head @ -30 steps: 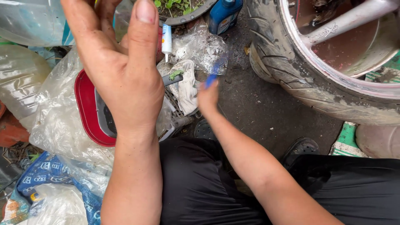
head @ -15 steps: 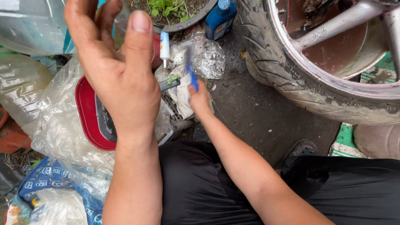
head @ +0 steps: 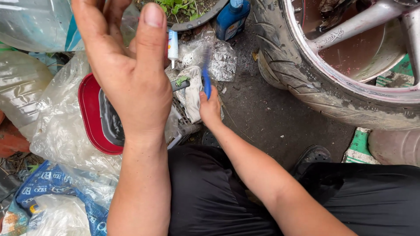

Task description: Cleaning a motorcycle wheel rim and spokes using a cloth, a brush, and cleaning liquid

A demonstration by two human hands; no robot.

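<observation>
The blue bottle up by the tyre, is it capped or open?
Capped: the blue bottle stands upright beside the tyre with its cap on.

Blue-handled tool (head: 206, 81) slim, blurred, standing near upright, gripped at lower end by right hand (head: 211, 109); sits over crumpled white rag (head: 191, 87), clear plastic bags behind it.

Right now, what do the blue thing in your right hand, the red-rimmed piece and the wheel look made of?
Blue tool in the right hand: glossy, probably plastic; motion-blurred.
Red-rimmed piece: smooth, shiny red edge, likely plastic.
Wheel: matte black treaded rubber tyre; silvery, dirty metal spokes.
</observation>
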